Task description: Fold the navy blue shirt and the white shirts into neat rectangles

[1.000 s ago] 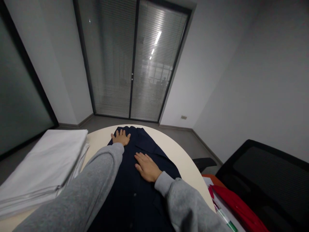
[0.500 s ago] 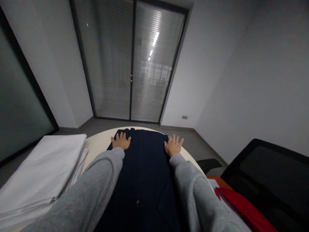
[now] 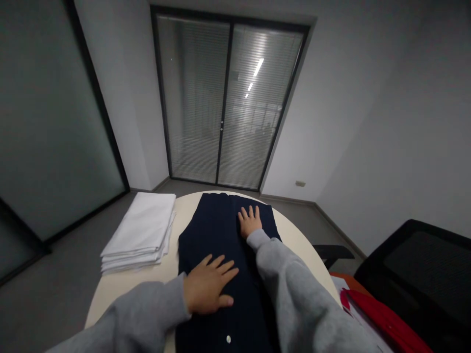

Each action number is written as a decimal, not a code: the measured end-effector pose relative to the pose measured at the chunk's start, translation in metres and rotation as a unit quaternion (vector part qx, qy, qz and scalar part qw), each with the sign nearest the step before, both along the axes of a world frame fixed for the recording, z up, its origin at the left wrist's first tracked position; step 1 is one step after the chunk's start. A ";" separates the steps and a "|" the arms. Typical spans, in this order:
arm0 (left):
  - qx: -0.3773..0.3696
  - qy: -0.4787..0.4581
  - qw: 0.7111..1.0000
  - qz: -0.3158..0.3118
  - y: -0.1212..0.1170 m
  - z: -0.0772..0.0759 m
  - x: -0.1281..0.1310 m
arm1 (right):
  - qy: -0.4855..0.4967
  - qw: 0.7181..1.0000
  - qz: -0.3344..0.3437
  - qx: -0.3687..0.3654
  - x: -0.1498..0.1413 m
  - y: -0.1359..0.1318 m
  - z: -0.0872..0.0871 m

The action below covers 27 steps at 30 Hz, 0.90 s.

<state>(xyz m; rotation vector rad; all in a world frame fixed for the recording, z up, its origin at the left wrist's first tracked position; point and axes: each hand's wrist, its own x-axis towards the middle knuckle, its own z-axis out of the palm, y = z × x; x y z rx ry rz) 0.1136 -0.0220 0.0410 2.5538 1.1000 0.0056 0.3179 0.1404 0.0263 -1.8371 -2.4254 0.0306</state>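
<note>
Grip: both hands open, nothing pinched. Left hand (image 3: pixel 208 287) is palm down, fingers spread wide, on the near-middle part of the navy-blue fabric garment (image 3: pixel 211 225). Right hand (image 3: pixel 250 223) is also flat, fingers apart, near the garment's far right corner.

Garment lies spread lengthwise on the round cream-coloured table (image 3: pixel 294 240), far end close to the far rim. One small round white button (image 3: pixel 228 339) shows at the near end, below left hand. Near edge is cut off by the view.

Left of garment, apart from it: neat stack of folded white cloth (image 3: pixel 142 223), several layers, on the same table.

Right of table: black mesh-back chair (image 3: pixel 423 264) with armrest. Beside it, an orange surface (image 3: pixel 353 282) bears white papers (image 3: pixel 340 283) and a bright red fabric item (image 3: pixel 382 314); red item overlaps the papers. Can't tell if the orange part is the seat.

Beyond table: dark-framed glass panels with blinds (image 3: pixel 250 122), pale wall socket plate (image 3: pixel 300 184) to their right.
</note>
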 end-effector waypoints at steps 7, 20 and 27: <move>0.136 0.032 0.977 0.163 -0.096 -0.005 -0.084 | 0.041 0.994 0.075 -0.069 -0.051 -0.152 -0.038; 0.168 -0.064 0.967 0.178 -0.122 -0.013 -0.087 | 0.065 0.996 0.045 -0.042 -0.048 -0.208 -0.030; 0.154 0.009 0.954 0.257 -0.106 -0.057 -0.098 | -0.014 0.997 -0.070 0.001 0.044 -0.248 -0.041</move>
